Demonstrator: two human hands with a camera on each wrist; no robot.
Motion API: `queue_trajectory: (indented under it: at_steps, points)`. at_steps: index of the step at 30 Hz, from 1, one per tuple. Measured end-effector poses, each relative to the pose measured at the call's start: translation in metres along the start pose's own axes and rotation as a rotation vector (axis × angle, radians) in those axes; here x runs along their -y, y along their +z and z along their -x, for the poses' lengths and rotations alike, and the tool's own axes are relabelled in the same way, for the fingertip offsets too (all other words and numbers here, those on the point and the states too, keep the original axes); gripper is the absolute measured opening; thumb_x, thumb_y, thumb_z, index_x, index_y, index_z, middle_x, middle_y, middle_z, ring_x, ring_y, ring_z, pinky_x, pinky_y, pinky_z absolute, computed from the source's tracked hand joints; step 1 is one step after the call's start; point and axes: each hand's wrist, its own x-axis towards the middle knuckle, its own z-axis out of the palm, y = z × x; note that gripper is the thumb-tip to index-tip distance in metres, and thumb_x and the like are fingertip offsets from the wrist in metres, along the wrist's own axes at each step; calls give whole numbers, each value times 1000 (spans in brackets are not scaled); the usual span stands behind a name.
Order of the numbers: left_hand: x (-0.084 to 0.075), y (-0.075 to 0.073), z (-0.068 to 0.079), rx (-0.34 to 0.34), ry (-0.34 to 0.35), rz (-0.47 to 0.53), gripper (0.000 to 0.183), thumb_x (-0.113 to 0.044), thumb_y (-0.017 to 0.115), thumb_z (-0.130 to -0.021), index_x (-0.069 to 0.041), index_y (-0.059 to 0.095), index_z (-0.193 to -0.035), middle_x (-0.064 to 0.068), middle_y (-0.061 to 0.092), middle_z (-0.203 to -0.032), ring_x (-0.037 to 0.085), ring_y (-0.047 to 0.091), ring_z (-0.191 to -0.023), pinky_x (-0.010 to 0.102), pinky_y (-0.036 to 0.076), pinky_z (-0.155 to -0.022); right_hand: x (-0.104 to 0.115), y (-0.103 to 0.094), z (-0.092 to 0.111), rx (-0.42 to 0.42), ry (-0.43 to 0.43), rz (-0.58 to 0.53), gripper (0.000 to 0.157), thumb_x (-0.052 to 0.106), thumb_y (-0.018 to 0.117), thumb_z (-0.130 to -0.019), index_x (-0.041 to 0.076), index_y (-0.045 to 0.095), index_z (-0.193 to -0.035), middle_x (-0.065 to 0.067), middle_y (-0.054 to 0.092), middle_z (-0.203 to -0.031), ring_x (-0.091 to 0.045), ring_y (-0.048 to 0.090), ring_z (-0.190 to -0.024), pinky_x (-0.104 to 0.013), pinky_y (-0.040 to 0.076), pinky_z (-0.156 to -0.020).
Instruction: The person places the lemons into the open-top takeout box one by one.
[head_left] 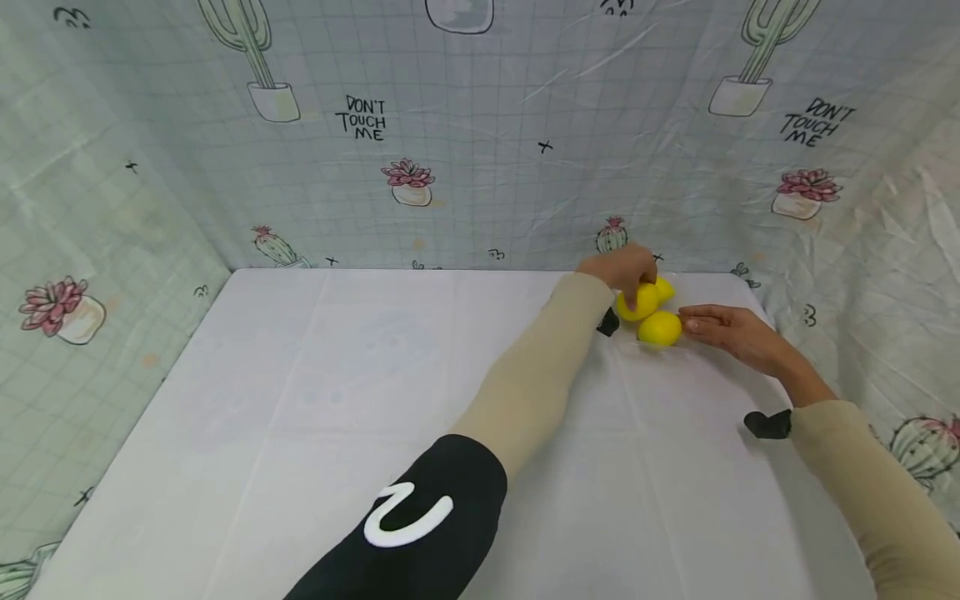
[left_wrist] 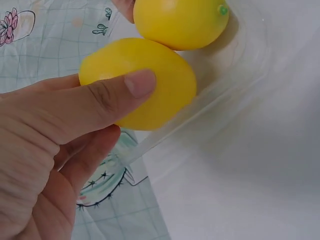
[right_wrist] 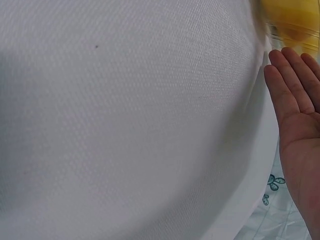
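My left hand (head_left: 622, 265) reaches to the far right of the white table and pinches a yellow lemon (left_wrist: 172, 102), its thumb lying across the fruit. That lemon is over a clear plastic container (left_wrist: 210, 107), whose rim runs beneath it. A second lemon (head_left: 660, 329) with a green tip sits in the container on the near side. Behind them a third lemon (head_left: 665, 289) shows partly. My right hand (head_left: 738, 337) is at the container's right side, fingers straight and fingertips close to its wall. In the right wrist view, yellow (right_wrist: 295, 17) shows through the clear wall beyond the fingertips.
The white-covered table (head_left: 375, 400) extends left and toward me. A patterned cloth (head_left: 480, 150) with cactus drawings hangs behind it and along both sides. Small black pieces (head_left: 768, 424) stick out at both wrists. My left sleeve (head_left: 532, 392) crosses the table's middle.
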Motion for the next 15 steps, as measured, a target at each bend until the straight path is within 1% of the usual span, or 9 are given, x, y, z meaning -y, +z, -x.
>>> queue_trajectory:
  at_steps: [2,5,6,8,10,11,13,15]
  points:
    - [2,0,-1,15,-19,1,34,-10,83,-85,-14,74,-118,-4,67,-111,11,52,-96,20,49,-84,0,0,-1,9,-3,-12,68,51,51,-104,8,40,-156,-17,46,-155,2,56,-119,-33,52,-103]
    - [4,-1,-1,39,-54,20,45,-11,83,-85,-16,70,-128,-6,64,-120,9,54,-105,19,49,-91,1,-1,-4,10,-2,-22,68,51,51,-104,10,40,-156,-15,46,-155,7,54,-116,-26,51,-101]
    - [5,-2,-1,43,-56,31,49,-11,83,-85,-16,68,-132,-5,64,-124,9,55,-109,19,49,-93,0,-1,-5,8,0,-19,68,51,51,-104,10,40,-157,-15,47,-155,8,54,-116,-28,51,-102]
    - [7,-3,0,35,-24,40,55,-11,82,-86,-14,64,-138,-3,62,-132,9,55,-117,18,48,-98,1,-1,-5,4,-2,-16,68,51,51,-104,10,40,-157,-15,48,-155,8,53,-116,-36,50,-106]
    - [11,-3,2,17,11,28,55,-15,80,-89,-13,61,-141,-2,60,-137,10,54,-121,17,46,-101,1,0,-5,1,0,-6,68,52,51,-104,10,40,-156,-15,48,-154,8,53,-116,-45,47,-109]
    - [14,-4,5,6,31,7,54,-18,78,-91,-13,60,-142,-1,60,-138,11,54,-123,17,45,-102,2,1,-4,1,4,-8,68,52,51,-104,10,41,-156,-15,47,-154,6,53,-117,-49,45,-111]
    - [22,-5,13,-28,81,-59,50,-23,74,-95,-12,59,-142,0,59,-141,13,53,-125,18,44,-105,3,2,-3,8,6,-15,68,51,50,-104,9,40,-156,-18,45,-155,-2,53,-122,-57,40,-113]
    - [32,-5,26,-67,106,-110,48,-27,70,-99,-12,58,-143,1,58,-143,15,52,-128,20,41,-109,5,4,-1,-10,10,-13,68,50,50,-105,7,39,-156,-21,44,-156,-16,52,-129,-60,37,-113]
